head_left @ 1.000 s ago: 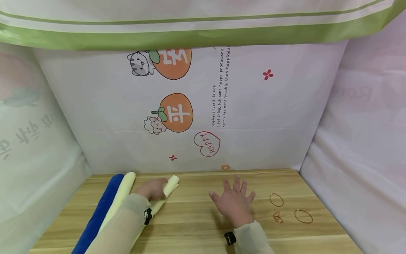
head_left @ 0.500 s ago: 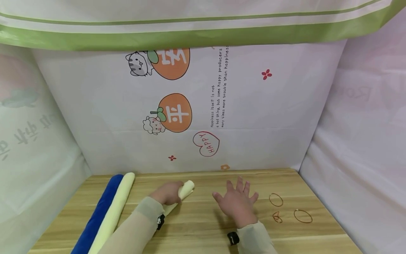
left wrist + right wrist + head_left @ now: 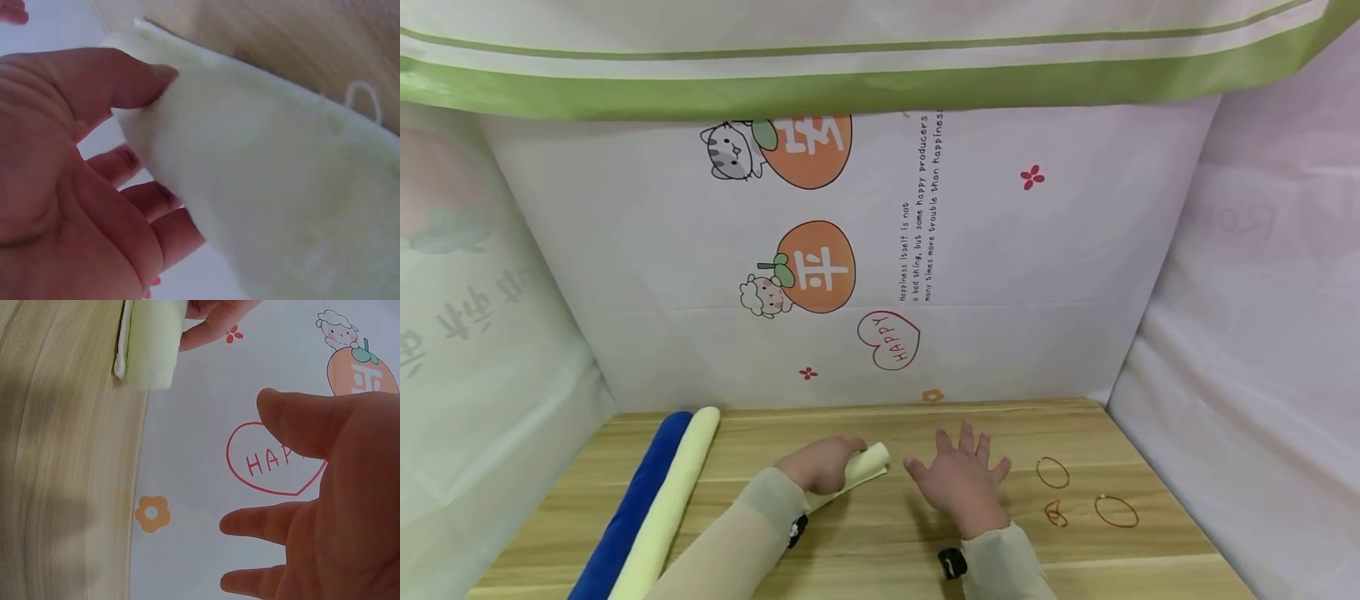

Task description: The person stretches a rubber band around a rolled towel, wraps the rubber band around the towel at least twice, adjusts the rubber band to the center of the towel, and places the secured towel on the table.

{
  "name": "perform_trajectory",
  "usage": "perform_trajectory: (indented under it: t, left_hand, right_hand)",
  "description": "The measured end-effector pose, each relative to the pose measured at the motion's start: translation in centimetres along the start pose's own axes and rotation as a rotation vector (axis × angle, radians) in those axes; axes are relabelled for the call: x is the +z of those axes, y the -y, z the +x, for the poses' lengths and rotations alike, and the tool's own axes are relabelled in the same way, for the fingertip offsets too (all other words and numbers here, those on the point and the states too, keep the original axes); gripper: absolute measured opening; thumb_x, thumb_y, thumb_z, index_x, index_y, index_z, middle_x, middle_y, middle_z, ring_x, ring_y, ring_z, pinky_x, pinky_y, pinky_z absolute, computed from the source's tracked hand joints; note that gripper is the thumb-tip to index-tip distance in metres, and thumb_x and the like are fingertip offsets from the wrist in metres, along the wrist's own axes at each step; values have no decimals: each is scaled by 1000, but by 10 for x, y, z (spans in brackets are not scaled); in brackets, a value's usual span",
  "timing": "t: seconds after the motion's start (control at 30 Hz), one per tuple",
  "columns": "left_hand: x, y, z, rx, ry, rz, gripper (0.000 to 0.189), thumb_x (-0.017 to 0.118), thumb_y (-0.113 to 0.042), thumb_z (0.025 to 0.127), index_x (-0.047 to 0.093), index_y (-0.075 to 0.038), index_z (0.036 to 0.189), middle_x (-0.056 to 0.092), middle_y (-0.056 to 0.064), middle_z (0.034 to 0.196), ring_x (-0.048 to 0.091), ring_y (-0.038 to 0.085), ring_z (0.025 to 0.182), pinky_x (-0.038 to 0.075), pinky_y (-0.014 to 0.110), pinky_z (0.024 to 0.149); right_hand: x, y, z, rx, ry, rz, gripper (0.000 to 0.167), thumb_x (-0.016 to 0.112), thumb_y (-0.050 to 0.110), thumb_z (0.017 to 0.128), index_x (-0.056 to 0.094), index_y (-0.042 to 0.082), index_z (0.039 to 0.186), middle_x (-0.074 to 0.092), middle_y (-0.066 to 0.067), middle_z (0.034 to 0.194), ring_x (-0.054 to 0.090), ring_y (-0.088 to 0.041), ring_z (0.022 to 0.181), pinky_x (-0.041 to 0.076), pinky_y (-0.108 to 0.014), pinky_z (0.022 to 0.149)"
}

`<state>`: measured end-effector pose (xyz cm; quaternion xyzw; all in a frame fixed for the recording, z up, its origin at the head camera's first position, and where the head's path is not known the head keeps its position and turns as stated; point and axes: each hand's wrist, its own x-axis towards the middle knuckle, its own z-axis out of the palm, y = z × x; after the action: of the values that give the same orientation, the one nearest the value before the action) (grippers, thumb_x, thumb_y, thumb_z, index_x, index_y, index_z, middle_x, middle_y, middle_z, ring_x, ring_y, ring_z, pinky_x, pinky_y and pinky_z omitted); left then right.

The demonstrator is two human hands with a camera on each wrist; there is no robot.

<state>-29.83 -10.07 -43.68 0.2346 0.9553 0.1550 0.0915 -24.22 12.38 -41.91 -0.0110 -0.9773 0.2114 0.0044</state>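
Observation:
My left hand (image 3: 823, 465) grips a pale yellow rolled towel (image 3: 867, 467) near its far end, around the middle of the table. In the left wrist view the thumb lies on one face of the towel (image 3: 250, 144) and the fingers curl round the other side; a loose thread sticks out from its edge. Over the table to the right of the towel, my right hand (image 3: 961, 483) has its fingers spread and holds nothing. The right wrist view shows the towel's end (image 3: 150, 344) apart from the right hand (image 3: 337, 487).
On the left, a blue roll (image 3: 632, 508) and another pale yellow roll (image 3: 670, 508) lie side by side. Several thin brown bands, including a round one (image 3: 1117, 511) and a twisted one (image 3: 1056, 513), lie to the right. Printed white sheeting (image 3: 1000, 275) walls the table (image 3: 910, 558).
My left hand has carried the pale yellow towel rightward and slightly nearer, away from the two rolls on the left. The right hand has shifted slightly right, its fingers still spread.

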Motion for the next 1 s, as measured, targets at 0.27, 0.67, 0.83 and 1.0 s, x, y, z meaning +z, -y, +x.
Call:
perform_trajectory:
  t: [0.27, 0.67, 0.83, 1.0]
  left_hand:
    - [-2, -9, -2, -68, 21, -16, 46, 66, -17, 94, 52, -11, 138, 66, 5, 103, 54, 17, 80, 48, 40, 79]
    - [1, -8, 0, -87, -9, -12, 47, 66, -5, 92, 54, -8, 138, 66, 9, 108, 55, 18, 82, 49, 41, 80]
    - [6, -8, 1, -63, -45, 10, 46, 69, -1, 88, 59, -12, 131, 67, 6, 104, 57, 16, 85, 50, 41, 82]
    - [14, -15, 1, -32, -90, 61, 41, 68, -2, 89, 60, -15, 127, 68, 6, 99, 59, 17, 83, 51, 40, 82]
  right_hand:
    - [1, 1, 4, -6, 6, 3, 83, 53, 63, 93, 40, 5, 151, 10, -31, 159, 0, -56, 141, -6, -80, 97]
    - [-25, -44, 14, 33, 8, 6, 85, 57, 54, 95, 27, 0, 155, 6, -35, 157, 6, -61, 138, 3, -81, 97]
    - [-42, -79, 20, 3, -10, -25, 78, 58, 42, 97, 32, -10, 148, 25, -41, 148, 31, -63, 127, 31, -75, 94]
    - [-55, -113, 25, -27, 20, -55, 67, 60, 33, 98, 42, -16, 139, 45, -37, 137, 47, -55, 119, 40, -64, 95]
